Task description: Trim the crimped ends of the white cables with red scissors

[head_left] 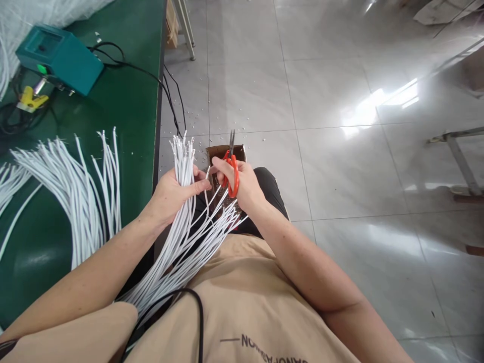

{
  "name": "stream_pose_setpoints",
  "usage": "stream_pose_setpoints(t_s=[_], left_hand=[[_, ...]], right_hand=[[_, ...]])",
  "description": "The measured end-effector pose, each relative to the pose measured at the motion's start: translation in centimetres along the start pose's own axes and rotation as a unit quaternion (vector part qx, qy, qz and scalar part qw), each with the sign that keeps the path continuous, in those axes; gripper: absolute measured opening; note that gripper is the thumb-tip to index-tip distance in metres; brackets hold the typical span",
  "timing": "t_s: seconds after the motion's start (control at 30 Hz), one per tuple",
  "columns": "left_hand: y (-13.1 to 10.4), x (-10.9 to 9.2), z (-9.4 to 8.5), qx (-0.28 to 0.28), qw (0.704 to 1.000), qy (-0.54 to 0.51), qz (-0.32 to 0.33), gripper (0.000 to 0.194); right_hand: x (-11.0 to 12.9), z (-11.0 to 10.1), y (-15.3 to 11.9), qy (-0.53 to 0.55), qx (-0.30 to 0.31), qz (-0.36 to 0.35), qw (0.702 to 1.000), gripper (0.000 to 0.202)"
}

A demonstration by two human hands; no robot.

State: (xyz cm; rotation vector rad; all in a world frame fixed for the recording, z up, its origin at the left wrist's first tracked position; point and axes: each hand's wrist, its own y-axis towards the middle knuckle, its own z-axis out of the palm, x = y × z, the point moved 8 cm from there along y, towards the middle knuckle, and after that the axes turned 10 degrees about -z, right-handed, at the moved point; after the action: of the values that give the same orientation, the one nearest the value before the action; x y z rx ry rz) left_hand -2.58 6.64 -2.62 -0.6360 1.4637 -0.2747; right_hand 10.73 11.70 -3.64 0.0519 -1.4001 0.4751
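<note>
My left hand (pixel 172 194) is closed around a thick bundle of white cables (pixel 184 169), whose trimmed ends stick up above my fingers. Red-handled scissors (pixel 233 174) are in my right hand (pixel 244 186), their dark blades pointing away from me. Between the two hands a single white cable (pixel 207 189) stands apart from the bundle, close to my left thumb and right fingertips. More loose white cables (pixel 223 224) fan out across my lap below the scissors. Under my hands is an open cardboard box (pixel 217 150), partly hidden by them.
On the green table (pixel 141 111) at left lie more white cable bundles (pixel 71 196). A teal machine (pixel 60 58) with a yellow clip (pixel 32 99) stands farther back. A black cord (pixel 149 78) drops over the table edge. Small scraps (pixel 242 118) dot the tiled floor (pixel 340 176).
</note>
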Motion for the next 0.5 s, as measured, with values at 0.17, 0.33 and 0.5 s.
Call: stream_pose_setpoints(t_s=[0.17,0.33,0.5], left_hand=[[-0.1,0.2,0.0,-0.006,1.000,-0.017,-0.025,0.029],[-0.1,0.0,0.0,-0.013,1.000,-0.004,-0.022,0.027],[-0.2,-0.2,-0.1,-0.025,1.000,0.011,-0.006,0.027]], right_hand=[[-0.4,-1.5,-0.1,-0.183,0.037,-0.056,0.981,0.029],[-0.6,-1.0,-0.3,-0.444,0.099,-0.127,0.881,0.030],[0.0,-0.5,-0.1,-0.543,0.125,-0.152,0.816,0.028]])
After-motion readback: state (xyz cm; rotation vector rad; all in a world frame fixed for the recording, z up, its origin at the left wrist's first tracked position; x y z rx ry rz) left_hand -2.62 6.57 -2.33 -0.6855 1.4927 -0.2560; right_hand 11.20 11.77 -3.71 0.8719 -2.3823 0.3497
